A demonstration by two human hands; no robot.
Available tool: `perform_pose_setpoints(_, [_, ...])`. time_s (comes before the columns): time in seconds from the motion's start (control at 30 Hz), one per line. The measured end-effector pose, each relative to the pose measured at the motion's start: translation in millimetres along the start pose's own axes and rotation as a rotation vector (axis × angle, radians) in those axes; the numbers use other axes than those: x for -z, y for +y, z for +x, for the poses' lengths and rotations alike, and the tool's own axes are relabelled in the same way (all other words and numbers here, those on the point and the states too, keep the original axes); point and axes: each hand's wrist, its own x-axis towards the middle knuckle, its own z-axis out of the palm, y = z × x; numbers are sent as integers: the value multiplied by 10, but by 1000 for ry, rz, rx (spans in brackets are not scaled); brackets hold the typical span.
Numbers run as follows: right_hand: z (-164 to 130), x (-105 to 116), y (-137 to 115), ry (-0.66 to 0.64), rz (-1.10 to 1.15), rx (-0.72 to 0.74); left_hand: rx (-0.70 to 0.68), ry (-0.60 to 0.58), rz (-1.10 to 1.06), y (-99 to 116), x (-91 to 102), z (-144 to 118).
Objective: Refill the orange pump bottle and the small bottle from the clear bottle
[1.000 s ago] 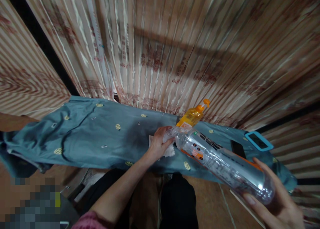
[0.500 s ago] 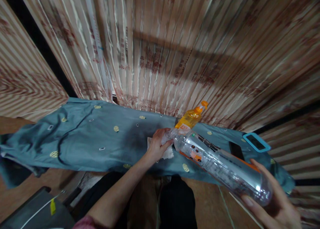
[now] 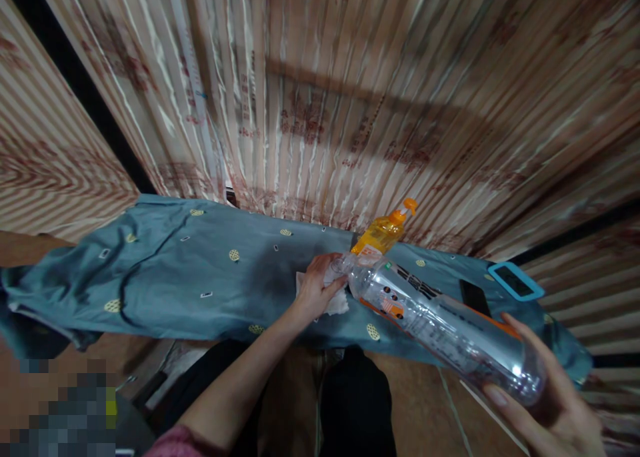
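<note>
My right hand [image 3: 547, 404] grips the base of a large clear plastic bottle [image 3: 440, 324], which lies tilted with its neck pointing left. My left hand [image 3: 317, 287] holds a white tissue [image 3: 337, 302] pressed against the bottle's mouth. Both are above a blue-grey patterned cloth [image 3: 175, 277] spread over a long surface. A dark wet patch [image 3: 280, 270] shows on the cloth just left of the tissue.
An orange pump bottle [image 3: 383, 232] stands behind the clear bottle's neck. A phone in a blue case [image 3: 515, 280] and a black phone [image 3: 473, 297] lie on the cloth at the right. Striped curtains [image 3: 325, 90] hang behind. My dark-clad legs [image 3: 350, 404] are below.
Hands and bottle have barely moved; only the view shifts slightly.
</note>
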Motion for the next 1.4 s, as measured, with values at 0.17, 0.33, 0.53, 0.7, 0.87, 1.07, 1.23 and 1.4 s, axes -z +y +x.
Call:
perform_pose_setpoints(0.17, [22, 33, 114, -14, -56, 47, -20, 11, 13, -8, -8, -2])
perform_pose_setpoints(0.33, [22, 69, 147, -60, -64, 63, -15, -1, 31, -11, -6, 3])
perform_pose_setpoints(0.53, [28, 84, 158, -100, -44, 112, -23, -6, 17, -15, 1, 2])
perform_pose_setpoints(0.7, [18, 38, 88, -54, -23, 45, -5, -7, 26, -38, -4, -3])
perform_pose_setpoints(0.87, [12, 4, 20, -14, -34, 41, -14, -8, 29, -37, -2, -1])
perform_pose_setpoints(1.07, [28, 19, 76, -28, -28, 43, -19, 0, 27, -24, 3, -2])
perform_pose_setpoints(1.23, [31, 27, 155, -13, -50, 88, -10, 4, 11, 5, 5, -1])
perform_pose_setpoints(1.4, [-2, -3, 138, -11, -38, 118, -1, -6, 15, 8, 8, 2])
